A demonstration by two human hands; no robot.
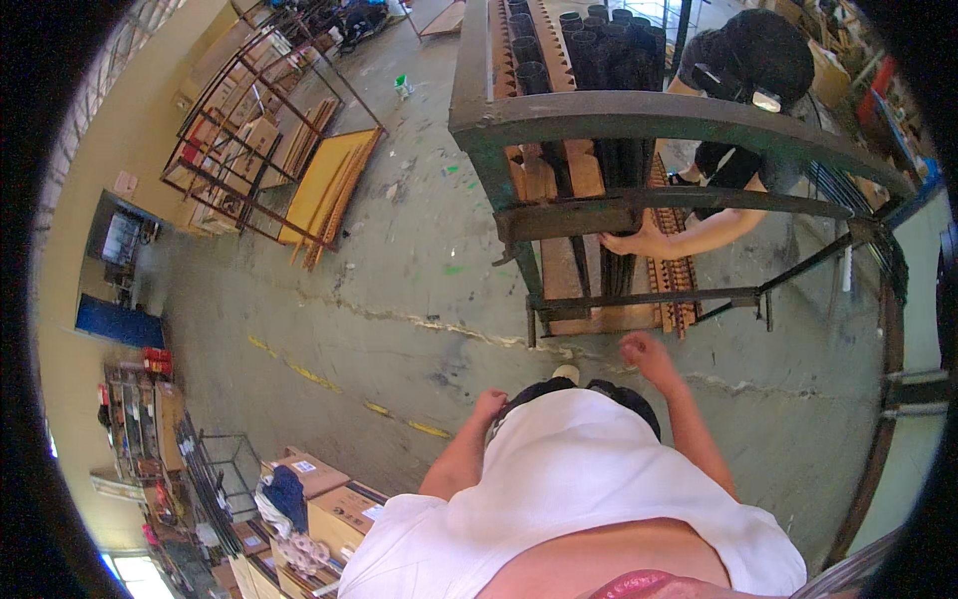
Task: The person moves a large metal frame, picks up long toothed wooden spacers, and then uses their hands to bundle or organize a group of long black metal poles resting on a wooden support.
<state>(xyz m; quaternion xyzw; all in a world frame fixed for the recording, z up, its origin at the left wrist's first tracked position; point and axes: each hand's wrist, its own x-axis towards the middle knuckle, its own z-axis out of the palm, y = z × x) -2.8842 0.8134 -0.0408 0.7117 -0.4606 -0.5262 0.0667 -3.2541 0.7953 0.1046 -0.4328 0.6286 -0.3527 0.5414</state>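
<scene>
My right hand (649,357) is raised in front of me, short of the metal rack (689,112), with its fingers curled and nothing visible in them. Beside my left thigh hangs my left hand (491,403); its fingers are too hidden to read. Several dark tubes (617,55) stand upright in the rack next to notched brown strips (674,270). Across the rack, a co-worker in a dark cap (763,60) leans in. That person's hand (639,243) reaches to the lower part of the dark tubes. Neither of my hands touches the rack.
A wheelless-looking metal frame (249,140) with boards and a yellow panel (319,180) stands at the far left. Cardboard boxes (339,514) are stacked behind me at left. A worn yellow line (379,409) crosses the floor. A metal post (888,399) rises at right.
</scene>
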